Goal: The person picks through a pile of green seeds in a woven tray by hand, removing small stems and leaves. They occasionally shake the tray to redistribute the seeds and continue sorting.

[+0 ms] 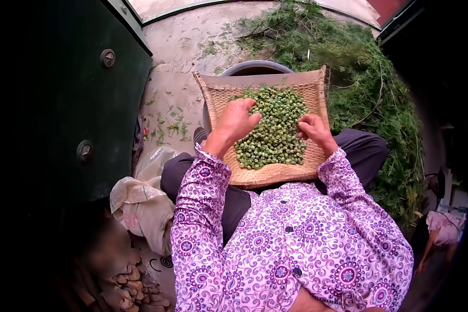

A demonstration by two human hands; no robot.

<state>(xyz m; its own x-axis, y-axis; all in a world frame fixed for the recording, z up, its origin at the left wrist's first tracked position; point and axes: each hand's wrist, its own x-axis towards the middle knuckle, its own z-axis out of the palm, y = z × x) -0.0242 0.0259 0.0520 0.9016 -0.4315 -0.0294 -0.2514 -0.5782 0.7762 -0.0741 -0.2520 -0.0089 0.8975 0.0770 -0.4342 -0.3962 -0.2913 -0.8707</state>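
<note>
A woven winnowing basket (314,156) rests on my lap, its far end over the rim of a metal basin (255,66). It carries a heap of small round green cones or berries (275,125), with bits of green sprig at the far edge. Over the heap's left side, my left hand (236,124) has its thumb and bent forefinger apart, with nothing visible between them. My right hand (316,130) is at the heap's right edge, fingertips pinched together. Anything in that pinch is too small to make out.
Cut evergreen branches (369,88) are piled on the right and behind the basin. A pale woven sack (143,208) lies left of my knee, near a dark green metal door (99,104). Wood pieces (132,286) lie lower left. Another person's arm (429,247) shows far right.
</note>
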